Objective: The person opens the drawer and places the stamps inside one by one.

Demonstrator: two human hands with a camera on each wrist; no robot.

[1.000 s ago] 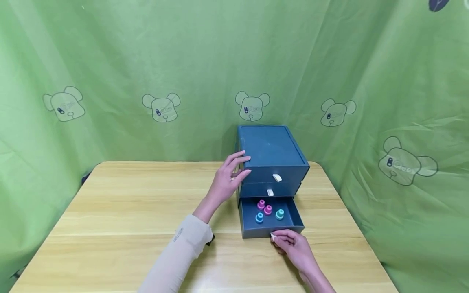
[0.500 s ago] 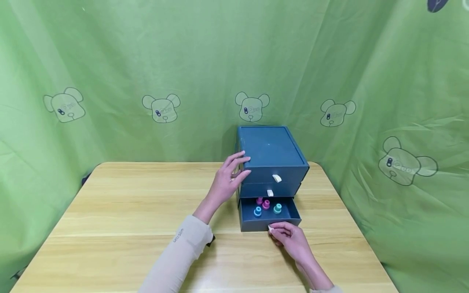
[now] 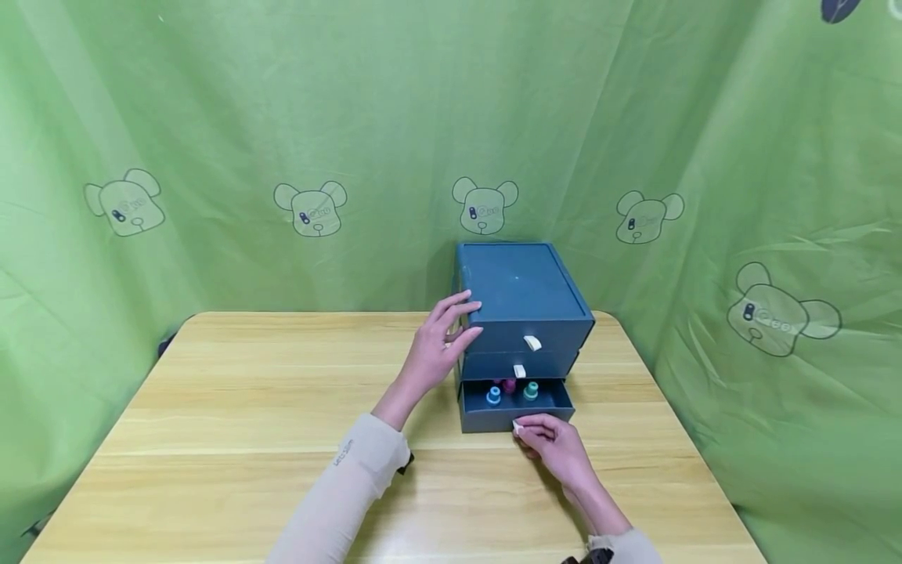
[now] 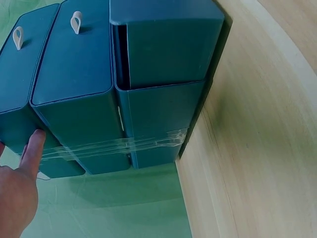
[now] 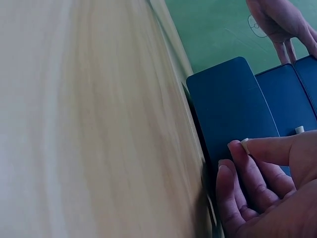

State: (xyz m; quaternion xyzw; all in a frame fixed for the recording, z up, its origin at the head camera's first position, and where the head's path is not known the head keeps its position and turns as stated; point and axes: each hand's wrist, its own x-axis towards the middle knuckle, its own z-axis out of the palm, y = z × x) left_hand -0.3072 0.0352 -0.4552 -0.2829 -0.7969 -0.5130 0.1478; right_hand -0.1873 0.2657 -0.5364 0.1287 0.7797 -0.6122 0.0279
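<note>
A dark blue drawer cabinet (image 3: 521,282) stands on the table, its bottom drawer (image 3: 486,421) partly pulled out. My right hand (image 3: 557,450) pinches the small white pull tab (image 5: 245,145) on that drawer between thumb and finger. Inside lie a blue peg-like piece (image 3: 494,395), a teal one (image 3: 531,391) and magenta ones (image 3: 509,385) partly hidden under the cabinet's front. My left hand (image 3: 435,348) rests on the cabinet's left front edge with its fingers extended; in the left wrist view a finger (image 4: 33,151) touches the cabinet's side.
Two upper drawers with white tabs, the top tab (image 3: 532,342) and the middle tab (image 3: 519,370), are pushed in. Clear tape (image 4: 109,147) runs across the cabinet's side. A green curtain (image 3: 395,117) hangs behind the wooden table (image 3: 232,407).
The bottom drawer has slid inward, with my right hand moving along with it. Its pieces have gone further under the cabinet's front. My left hand has stayed in place.
</note>
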